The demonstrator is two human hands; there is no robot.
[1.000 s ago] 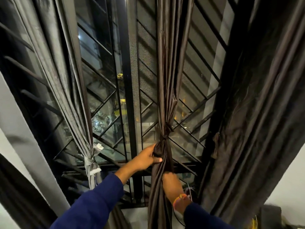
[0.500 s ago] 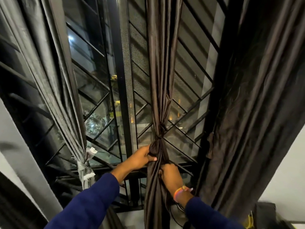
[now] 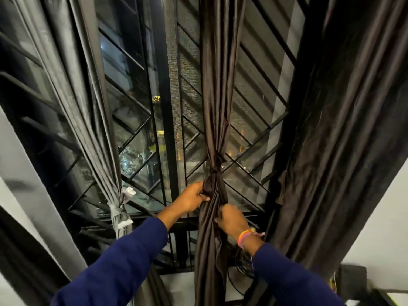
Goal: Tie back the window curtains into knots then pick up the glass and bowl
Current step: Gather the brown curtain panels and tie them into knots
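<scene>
Middle brown curtain (image 3: 217, 89) is bunched, knot (image 3: 215, 168) cinched. Left hand (image 3: 194, 197) and right hand (image 3: 230, 218) grip the fabric just below it. Window grille (image 3: 254, 120) sits close behind.

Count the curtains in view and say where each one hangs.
3. A grey curtain on the left, tied low with a strip. A brown curtain in the middle, knotted, gripped by both hands. A dark curtain on the right, loose. More may hang out of view.

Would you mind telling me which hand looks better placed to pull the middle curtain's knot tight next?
Probably the right hand: it grips the hanging fabric below the knot in the middle curtain, so it can pull down. The left hand holds the bundle just under the knot, steadying it.
</scene>
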